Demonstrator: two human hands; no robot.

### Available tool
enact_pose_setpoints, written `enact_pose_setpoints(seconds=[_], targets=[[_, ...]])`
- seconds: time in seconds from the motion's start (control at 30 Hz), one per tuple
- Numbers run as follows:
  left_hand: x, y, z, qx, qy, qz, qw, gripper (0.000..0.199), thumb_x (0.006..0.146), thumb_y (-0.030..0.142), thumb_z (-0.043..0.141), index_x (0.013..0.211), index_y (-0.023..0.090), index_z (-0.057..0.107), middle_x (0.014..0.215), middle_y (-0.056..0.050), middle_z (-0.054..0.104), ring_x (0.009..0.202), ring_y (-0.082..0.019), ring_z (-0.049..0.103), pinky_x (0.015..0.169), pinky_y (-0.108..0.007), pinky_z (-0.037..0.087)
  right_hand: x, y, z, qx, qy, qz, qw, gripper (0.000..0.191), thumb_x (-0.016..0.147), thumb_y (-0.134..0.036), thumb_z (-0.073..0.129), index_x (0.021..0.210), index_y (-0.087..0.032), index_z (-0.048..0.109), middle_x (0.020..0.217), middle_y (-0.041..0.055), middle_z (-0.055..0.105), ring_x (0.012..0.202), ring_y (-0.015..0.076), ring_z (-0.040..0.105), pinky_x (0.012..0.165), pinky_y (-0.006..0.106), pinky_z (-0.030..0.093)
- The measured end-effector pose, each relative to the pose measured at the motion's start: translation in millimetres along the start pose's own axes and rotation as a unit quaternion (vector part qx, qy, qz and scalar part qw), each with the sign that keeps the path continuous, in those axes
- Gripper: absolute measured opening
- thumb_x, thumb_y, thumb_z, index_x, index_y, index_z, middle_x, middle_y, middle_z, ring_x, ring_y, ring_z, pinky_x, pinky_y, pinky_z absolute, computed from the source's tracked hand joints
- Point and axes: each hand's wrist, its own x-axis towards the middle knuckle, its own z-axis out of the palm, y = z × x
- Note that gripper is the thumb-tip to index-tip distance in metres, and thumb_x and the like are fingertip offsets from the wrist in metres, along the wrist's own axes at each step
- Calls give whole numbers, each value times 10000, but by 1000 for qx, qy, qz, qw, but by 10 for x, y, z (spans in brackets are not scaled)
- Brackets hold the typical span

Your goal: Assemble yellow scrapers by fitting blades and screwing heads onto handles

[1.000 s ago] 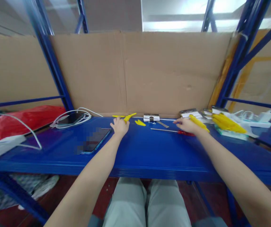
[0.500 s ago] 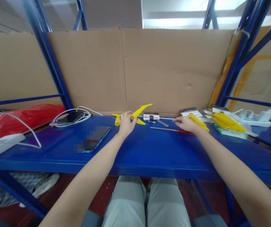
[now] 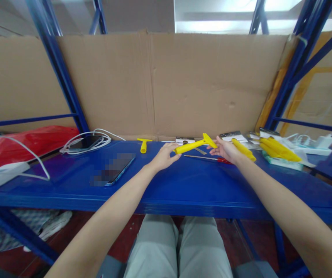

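A yellow plastic scraper (image 3: 191, 146) with a T-shaped head is held above the blue table. My left hand (image 3: 166, 156) is closed around the end of its handle. At the scraper's head, the thumb and fingers of my right hand (image 3: 226, 150) are bent around its right edge. A red-handled screwdriver (image 3: 202, 157) lies under my right hand, its handle partly covered. Behind the scraper a flat metal blade (image 3: 199, 151) and a black-and-white packet (image 3: 183, 140) lie partly hidden. Left of my left hand stands a separate yellow T-shaped piece (image 3: 144, 146).
A phone (image 3: 121, 170) lies on the blue table (image 3: 183, 185) at left, near a coiled white cable (image 3: 106, 141) and a red bag (image 3: 33, 144). More packaged yellow scrapers (image 3: 280, 149) lie at right. A cardboard wall (image 3: 212, 85) closes the back.
My left hand has moved right with the scraper, which has turned so its head points right. My right hand has lifted off the screwdriver area and come to the scraper's head.
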Motion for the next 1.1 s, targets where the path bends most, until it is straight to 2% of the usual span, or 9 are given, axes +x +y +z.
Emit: enact_pose_setpoints(seconds=[0.1, 0.23, 0.4, 0.53, 0.73, 0.87, 1.0, 1.1], targets=[[-8, 24, -13, 6, -37, 1, 999, 246, 786, 267, 576, 996, 147, 624, 1044, -95, 649, 1015, -219, 565, 922, -392, 421, 18, 31, 0, 3, 21, 9, 1000, 162, 894, -122, 402, 809, -145, 538, 602, 21, 597, 466, 96, 530, 522, 216, 458], [-16, 62, -21, 40, -74, -18, 996, 198, 734, 269, 617, 903, 169, 641, 949, -66, 662, 957, -224, 583, 889, -390, 436, 42, 79, 2, 4, 4, 25, 1000, 172, 841, -55, 432, 722, -145, 517, 547, 0, 526, 412, 72, 431, 412, 188, 363], [-13, 122, -37, 78, -107, -72, 989, 201, 718, 294, 609, 875, 174, 646, 906, -58, 662, 920, -235, 594, 855, -375, 445, 24, 73, 35, -21, 3, 44, 999, 112, 830, -87, 473, 751, -161, 507, 524, -32, 463, 375, 53, 357, 356, 169, 293], [1, 186, -66, 75, -137, -100, 983, 243, 729, 306, 591, 922, 168, 647, 910, -64, 665, 908, -233, 601, 822, -340, 450, -13, 68, 112, -40, -47, 49, 997, 112, 825, -161, 535, 736, -178, 468, 490, -64, 394, 343, 37, 281, 321, 159, 213], [1, 239, -65, 64, -164, -113, 978, 239, 725, 316, 590, 894, 163, 661, 897, -65, 670, 886, -239, 610, 794, -329, 445, -78, 90, 303, -68, -87, 27, 994, 123, 803, -220, 604, 766, -165, 501, 495, -75, 389, 341, 23, 275, 315, 157, 206], [-10, 256, -62, 42, -188, -126, 973, 297, 720, 295, 595, 980, 160, 646, 962, -60, 674, 902, -228, 611, 787, -302, 447, -117, 132, 428, -92, -109, 33, 989, 118, 807, -229, 611, 768, -145, 537, 474, -84, 367, 331, 18, 266, 311, 155, 206], [-17, 297, -79, 27, -208, -143, 967, 441, 716, 293, 607, 1136, 160, 588, 1044, -69, 657, 914, -214, 605, 772, -284, 448, -112, 204, 481, -134, -113, 37, 984, 142, 801, -267, 628, 781, -137, 573, 443, -90, 345, 321, 21, 266, 302, 154, 204], [-25, 305, -85, -3, -210, -146, 967, 531, 724, 320, 604, 1233, 186, 532, 995, -54, 654, 833, -188, 607, 708, -262, 446, -96, 236, 479, -165, -129, 27, 977, 172, 797, -301, 632, 778, -134, 594, 415, -94, 329, 318, 22, 259, 301, 150, 197]])
